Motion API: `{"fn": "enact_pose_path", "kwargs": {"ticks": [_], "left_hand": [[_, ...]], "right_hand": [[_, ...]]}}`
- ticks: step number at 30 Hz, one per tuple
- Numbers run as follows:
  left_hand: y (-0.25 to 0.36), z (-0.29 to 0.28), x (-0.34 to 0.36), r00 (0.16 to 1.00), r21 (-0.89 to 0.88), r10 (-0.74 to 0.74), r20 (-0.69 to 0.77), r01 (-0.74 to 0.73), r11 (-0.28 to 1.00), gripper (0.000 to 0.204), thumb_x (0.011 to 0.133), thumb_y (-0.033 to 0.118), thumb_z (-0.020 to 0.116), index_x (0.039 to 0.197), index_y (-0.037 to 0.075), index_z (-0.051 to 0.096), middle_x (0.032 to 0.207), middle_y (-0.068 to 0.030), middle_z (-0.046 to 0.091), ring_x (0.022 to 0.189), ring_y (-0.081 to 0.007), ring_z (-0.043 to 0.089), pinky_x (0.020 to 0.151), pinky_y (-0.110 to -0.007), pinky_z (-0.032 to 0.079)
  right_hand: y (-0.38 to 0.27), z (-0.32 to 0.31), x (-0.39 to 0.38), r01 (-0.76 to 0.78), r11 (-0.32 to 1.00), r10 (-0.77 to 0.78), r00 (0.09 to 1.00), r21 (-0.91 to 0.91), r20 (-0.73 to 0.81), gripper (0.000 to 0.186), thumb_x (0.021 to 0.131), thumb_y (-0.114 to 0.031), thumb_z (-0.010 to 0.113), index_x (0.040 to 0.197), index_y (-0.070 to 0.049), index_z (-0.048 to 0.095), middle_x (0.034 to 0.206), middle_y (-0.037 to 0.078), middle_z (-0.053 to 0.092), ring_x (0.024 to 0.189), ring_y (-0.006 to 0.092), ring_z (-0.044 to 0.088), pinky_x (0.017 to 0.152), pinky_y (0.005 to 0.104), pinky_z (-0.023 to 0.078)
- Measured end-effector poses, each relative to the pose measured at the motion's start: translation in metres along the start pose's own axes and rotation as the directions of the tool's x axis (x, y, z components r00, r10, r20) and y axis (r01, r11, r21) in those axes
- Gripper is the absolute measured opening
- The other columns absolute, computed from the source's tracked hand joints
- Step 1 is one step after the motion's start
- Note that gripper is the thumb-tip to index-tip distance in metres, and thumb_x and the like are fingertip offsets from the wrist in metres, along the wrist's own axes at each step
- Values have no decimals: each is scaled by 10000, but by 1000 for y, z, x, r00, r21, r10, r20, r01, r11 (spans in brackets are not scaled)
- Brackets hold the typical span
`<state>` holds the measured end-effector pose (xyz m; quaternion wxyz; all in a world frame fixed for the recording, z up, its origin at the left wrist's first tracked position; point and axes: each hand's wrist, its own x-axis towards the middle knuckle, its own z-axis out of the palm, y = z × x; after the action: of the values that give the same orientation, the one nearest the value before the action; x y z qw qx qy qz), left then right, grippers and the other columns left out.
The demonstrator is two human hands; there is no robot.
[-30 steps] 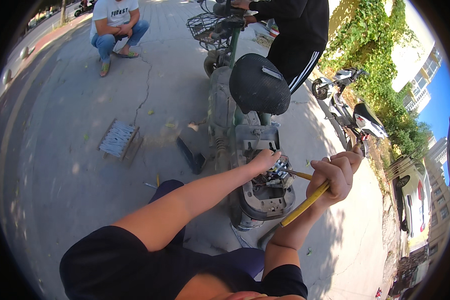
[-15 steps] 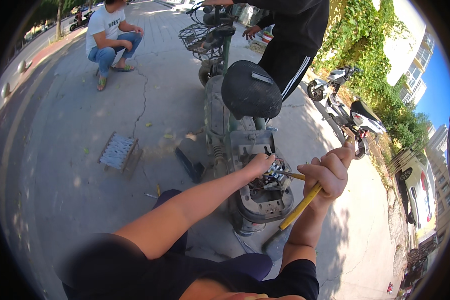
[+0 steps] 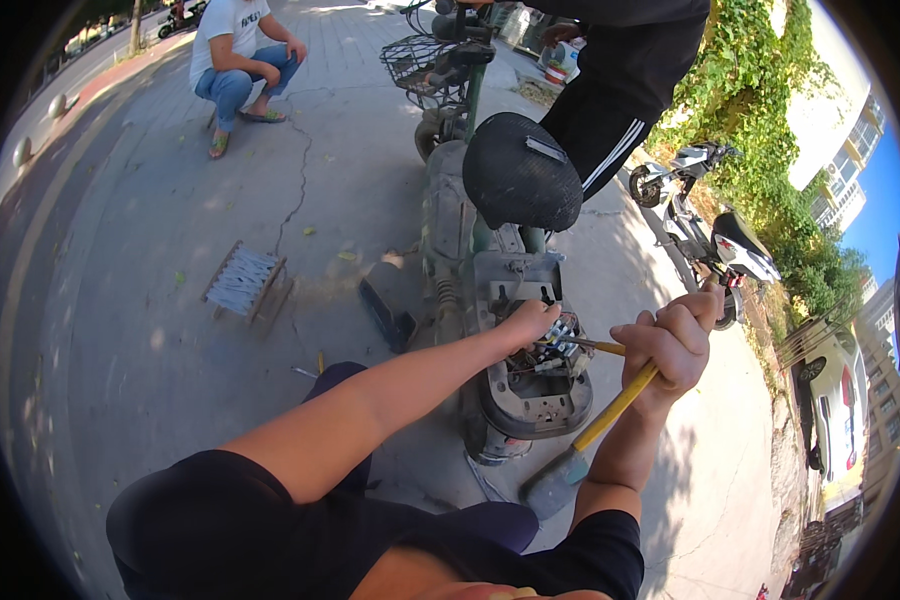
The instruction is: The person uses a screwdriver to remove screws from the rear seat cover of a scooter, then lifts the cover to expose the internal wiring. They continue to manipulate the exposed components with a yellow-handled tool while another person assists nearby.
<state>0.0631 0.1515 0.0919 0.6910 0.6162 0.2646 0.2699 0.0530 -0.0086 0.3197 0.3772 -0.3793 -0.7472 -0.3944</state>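
Note:
My left hand [image 3: 532, 324] reaches into the rear opening of a dark, dusty electric scooter [image 3: 538, 408], fingers pinched at the exposed wiring [image 3: 562, 334]. What they grip is hidden. My right hand [image 3: 670, 345], to the right of the opening, is closed in a fist round a yellow-handled tool [image 3: 615, 410]. From the same fist a thin shaft [image 3: 592, 344], like a screwdriver's, points left with its end at the wiring. The yellow handle slants down toward a dark grey shape [image 3: 553, 484], and I cannot tell whether they join. The black seat [image 3: 523, 172] stands tipped up ahead.
Someone in black trousers [image 3: 610, 110] stands beside the scooter's front; another person [image 3: 245, 60] crouches far left. A small folding stool [image 3: 245, 282] and a dark cover piece [image 3: 386, 308] lie left of the scooter. A white motorbike [image 3: 705, 215] is parked at right.
The whole view has shifted slightly, moving the scene right and a little up. Both hands keep their places at the scooter. The standing person's free hand has drawn up toward the body.

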Motion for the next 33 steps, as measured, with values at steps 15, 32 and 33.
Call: {"fn": "enact_pose_path", "kwargs": {"ticks": [15,32,33], "left_hand": [[-3,4,9,997,88,-44,55,39,995,512,982,444,470,1003,-23,681,748,-72,637,621,-178,599,520,-363,506],[7,-2,0,995,15,-44,90,43,999,485,1001,467,477,909,18,634,711,-29,570,617,-150,539,539,-336,452],[6,-1,0,996,13,-35,85,34,999,482,1001,466,479,908,20,633,706,-25,570,608,-149,534,532,-334,444]], "right_hand": [[-9,-36,36,-91,995,90,815,-27,572,547,567,8,609,1095,-108,688,1088,96,641,1260,357,513,1166,614,205],[-52,-43,73,214,969,37,371,-124,928,241,752,-15,720,966,-65,622,740,43,507,748,209,519,809,353,405],[-53,-40,74,236,962,38,369,-134,929,206,743,-55,735,909,-76,616,735,33,513,744,196,511,788,357,386]]}}
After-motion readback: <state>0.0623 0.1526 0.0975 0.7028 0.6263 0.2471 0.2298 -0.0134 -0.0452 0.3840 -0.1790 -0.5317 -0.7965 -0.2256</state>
